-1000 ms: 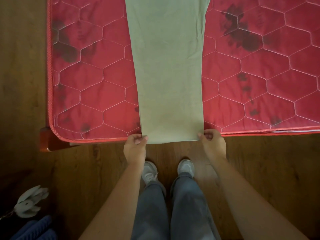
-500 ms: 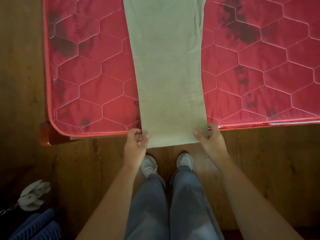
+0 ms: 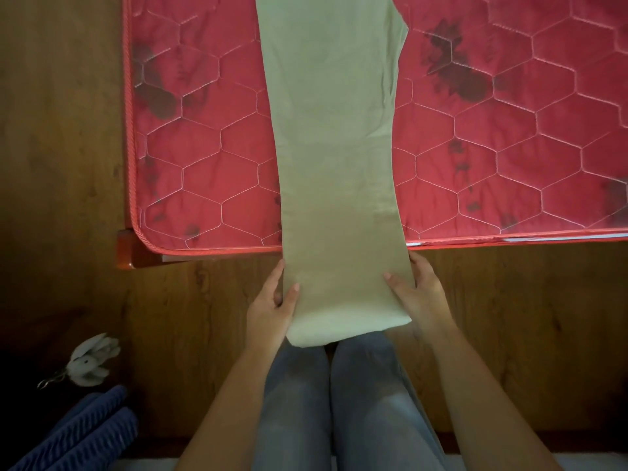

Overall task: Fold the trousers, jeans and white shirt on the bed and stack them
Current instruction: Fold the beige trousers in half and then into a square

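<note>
**Trouser hems held off the foot of the bed**

Head view: the pale green trousers [image 3: 333,164] lie lengthwise down the red quilted mattress [image 3: 204,147], legs laid one over the other in a single long strip. Their hem end runs past the mattress edge and is held up over the wooden floor [image 3: 68,164].

The left hand [image 3: 272,307] grips the strip's left edge near the hem, thumb on top and fingers tucked beneath. The right hand [image 3: 418,294] grips the opposite edge the same way. Holding both edges probably keeps the two legs aligned and the cloth flat, ready for the hem to be carried up toward the waist, which is out of frame.

The jeans and white shirt are not in view, so the folding looks barely begun.

A toy rabbit [image 3: 90,360] and a ribbed blue cloth [image 3: 85,433] lie on the floor to the left, well apart from the bed.
</note>
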`<state>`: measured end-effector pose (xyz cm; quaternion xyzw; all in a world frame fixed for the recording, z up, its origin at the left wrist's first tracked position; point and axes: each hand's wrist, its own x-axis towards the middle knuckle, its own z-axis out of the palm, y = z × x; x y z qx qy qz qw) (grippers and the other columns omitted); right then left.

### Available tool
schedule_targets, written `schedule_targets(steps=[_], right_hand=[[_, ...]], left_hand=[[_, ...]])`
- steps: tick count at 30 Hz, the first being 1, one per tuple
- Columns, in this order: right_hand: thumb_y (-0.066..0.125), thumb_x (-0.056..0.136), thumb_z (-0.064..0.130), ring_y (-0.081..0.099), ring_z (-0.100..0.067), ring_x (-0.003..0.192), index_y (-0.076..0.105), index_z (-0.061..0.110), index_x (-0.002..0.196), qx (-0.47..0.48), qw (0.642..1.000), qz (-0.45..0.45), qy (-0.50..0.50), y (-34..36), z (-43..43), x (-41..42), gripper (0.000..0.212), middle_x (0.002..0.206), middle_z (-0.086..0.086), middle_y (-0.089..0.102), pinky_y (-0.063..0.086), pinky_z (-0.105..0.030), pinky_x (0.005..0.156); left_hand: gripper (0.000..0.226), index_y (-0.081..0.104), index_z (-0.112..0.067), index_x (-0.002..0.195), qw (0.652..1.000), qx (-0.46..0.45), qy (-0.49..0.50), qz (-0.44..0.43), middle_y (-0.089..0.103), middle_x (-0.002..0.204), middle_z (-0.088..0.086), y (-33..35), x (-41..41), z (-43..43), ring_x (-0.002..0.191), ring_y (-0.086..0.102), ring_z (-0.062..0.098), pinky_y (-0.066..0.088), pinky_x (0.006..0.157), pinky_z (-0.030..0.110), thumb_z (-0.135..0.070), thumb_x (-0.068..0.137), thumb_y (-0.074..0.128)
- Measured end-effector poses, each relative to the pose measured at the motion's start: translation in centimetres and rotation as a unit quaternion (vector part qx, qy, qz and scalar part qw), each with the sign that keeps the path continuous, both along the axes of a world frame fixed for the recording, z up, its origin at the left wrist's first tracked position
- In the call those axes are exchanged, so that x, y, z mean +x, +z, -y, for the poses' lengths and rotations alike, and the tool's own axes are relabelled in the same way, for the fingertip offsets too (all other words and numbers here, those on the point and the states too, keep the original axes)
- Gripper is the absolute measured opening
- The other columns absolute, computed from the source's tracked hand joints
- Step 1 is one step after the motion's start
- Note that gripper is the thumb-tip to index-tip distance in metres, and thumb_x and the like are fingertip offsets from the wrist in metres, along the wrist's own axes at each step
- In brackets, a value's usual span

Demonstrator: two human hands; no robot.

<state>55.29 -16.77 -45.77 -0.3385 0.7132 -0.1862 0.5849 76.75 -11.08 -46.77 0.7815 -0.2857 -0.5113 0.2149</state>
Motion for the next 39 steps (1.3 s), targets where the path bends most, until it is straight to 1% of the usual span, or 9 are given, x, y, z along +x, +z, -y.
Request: schedule_targets(steps=[3, 6, 9, 15, 19, 25, 31, 35, 39], right_hand=[[0.06, 0.088, 0.017, 0.059, -0.003, 0.081, 0.052, 0.014, 0.118, 0.038, 0.999, 0.032, -0.015, 1.9, 0.2, 0.0, 0.031, 0.098, 0.008, 0.062, 0.048, -0.018, 0.062], [0.061, 0.088, 0.018, 0.064, -0.013, 0.082, 0.058, 0.018, 0.094, 0.071, 0.996, 0.059, 0.01, 3.7, 0.0, -0.7, 0.007, 0.099, -0.005, 0.067, 0.054, -0.024, 0.066], [0.063, 0.086, 0.015, 0.064, -0.014, 0.091, 0.055, 0.027, 0.093, 0.053, 0.995, 0.06, 0.051, 5.3, -0.3, -1.4, 0.017, 0.102, 0.0, 0.066, 0.052, -0.029, 0.077], [0.071, 0.079, 0.016, 0.063, -0.015, 0.096, 0.049, 0.022, 0.122, 0.01, 0.998, 0.03, 0.047, 8.5, -0.3, -1.3, 0.048, 0.107, 0.004, 0.064, 0.053, -0.039, 0.083], [0.07, 0.08, 0.017, 0.063, -0.013, 0.092, 0.048, 0.023, 0.122, -0.015, 0.998, 0.007, 0.052, 10.7, -0.1, -1.6, 0.048, 0.106, 0.004, 0.063, 0.053, -0.039, 0.08], [0.067, 0.081, 0.007, 0.067, -0.012, 0.084, 0.049, 0.019, 0.124, -0.052, 0.996, 0.072, 0.026, 14.4, 0.0, -2.0, 0.048, 0.09, 0.005, 0.07, 0.055, -0.032, 0.074], [0.062, 0.082, -0.003, 0.069, -0.011, 0.082, 0.053, 0.02, 0.117, -0.089, 0.984, 0.152, 0.009, 16.8, 1.5, -2.7, 0.043, 0.09, 0.0, 0.073, 0.053, -0.019, 0.063], [0.063, 0.083, 0.003, 0.065, -0.001, 0.066, 0.056, 0.017, 0.111, -0.123, 0.987, 0.104, 0.023, 18.0, 2.7, -2.8, 0.032, 0.087, 0.0, 0.07, 0.047, -0.012, 0.054], [0.065, 0.081, 0.003, 0.057, 0.009, 0.07, 0.059, 0.011, 0.096, -0.169, 0.983, 0.042, 0.05, 18.6, 4.2, -3.0, 0.018, 0.087, 0.008, 0.061, 0.042, -0.005, 0.06]], left_hand=[[0.044, 0.045, -0.033, 0.13, 0.99, -0.014, 0.093, -0.103, 0.062, 0.111, -0.016, 2.8, -0.4, 0.7, 0.1, 0.06, -0.002, 0.049, 0.093, 0.03, -0.019, 0.09, 0.057], [0.052, 0.042, -0.021, 0.135, 0.985, -0.021, 0.07, -0.156, 0.054, 0.13, -0.007, 5.2, -0.1, 0.4, 0.117, 0.053, 0.003, 0.044, 0.101, 0.031, -0.006, 0.089, 0.057], [0.055, 0.039, -0.019, 0.137, 0.985, -0.015, 0.025, -0.169, 0.049, 0.134, -0.008, 6.8, 0.3, -0.2, 0.121, 0.048, 0.005, 0.043, 0.101, 0.028, -0.002, 0.088, 0.057], [0.03, 0.057, -0.016, 0.113, 0.99, -0.013, 0.048, -0.13, 0.064, 0.104, -0.006, 10.6, 0.0, 0.7, 0.084, 0.063, -0.004, 0.051, 0.067, 0.011, -0.003, 0.086, 0.06], [0.019, 0.061, -0.008, 0.106, 0.992, -0.016, 0.042, -0.115, 0.064, 0.09, -0.005, 13.3, -0.1, 1.3, 0.068, 0.062, -0.006, 0.046, 0.051, 0.008, -0.008, 0.087, 0.06], [0.025, 0.056, 0.006, 0.113, 0.983, -0.074, 0.093, -0.143, 0.063, 0.089, 0.001, 16.7, -0.6, 1.9, 0.064, 0.062, -0.007, 0.048, 0.055, 0.009, 0.004, 0.088, 0.053], [0.023, 0.057, -0.003, 0.109, 0.983, -0.107, 0.07, -0.131, 0.063, 0.092, -0.002, 19.5, -1.2, 3.2, 0.069, 0.062, -0.008, 0.047, 0.059, 0.009, 0.004, 0.088, 0.053], [0.019, 0.065, -0.019, 0.092, 0.99, -0.122, 0.038, -0.054, 0.056, 0.074, 0.006, 20.3, -1.1, 4.2, 0.064, 0.051, 0.007, 0.044, 0.061, 0.019, -0.002, 0.084, 0.062], [0.014, 0.063, -0.009, 0.091, 0.988, -0.128, 0.057, -0.067, 0.057, 0.074, 0.003, 21.2, -1.7, 5.2, 0.058, 0.051, -0.005, 0.044, 0.057, 0.01, 0.002, 0.085, 0.059]])
